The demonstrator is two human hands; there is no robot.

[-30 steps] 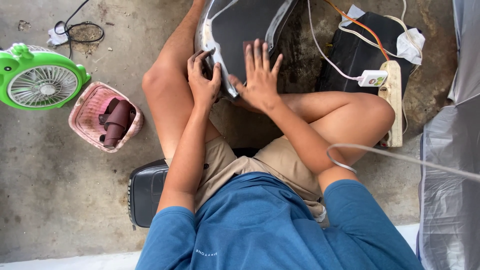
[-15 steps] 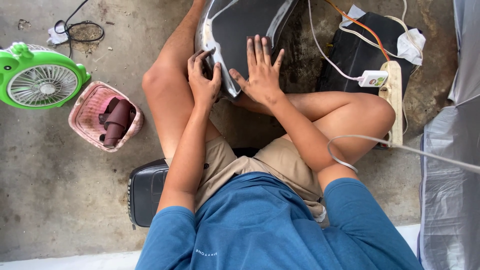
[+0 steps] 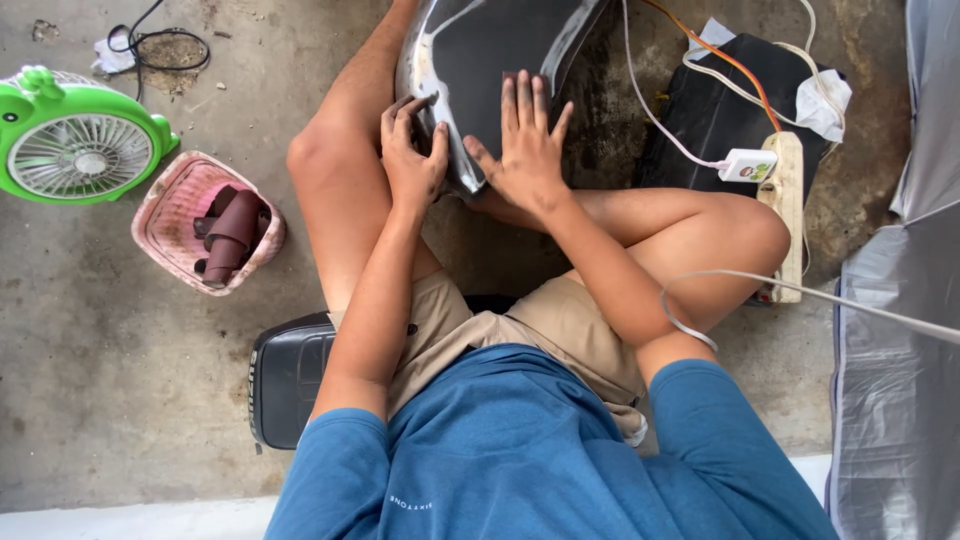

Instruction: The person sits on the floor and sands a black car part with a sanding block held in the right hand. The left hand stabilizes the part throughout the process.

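A dark curved panel [image 3: 480,45] with pale worn edges rests between my knees at the top centre of the head view. My left hand [image 3: 412,155] grips the panel's left edge, fingers curled around it. My right hand [image 3: 525,145] lies flat on the panel's surface with the fingers spread; a brown sheet, perhaps sandpaper, shows just above the fingertips. I sit on a low black stool [image 3: 290,375], legs bent to either side.
A green fan [image 3: 75,135] stands at the left. Beside it is a pink basket [image 3: 170,215] with brown rolled sheets. A black bag [image 3: 720,115], a power strip [image 3: 785,210] and white cables lie at the right. Grey sheeting [image 3: 900,350] covers the right edge.
My right hand has slid a little up the panel's surface. The left hand keeps its grip on the edge.
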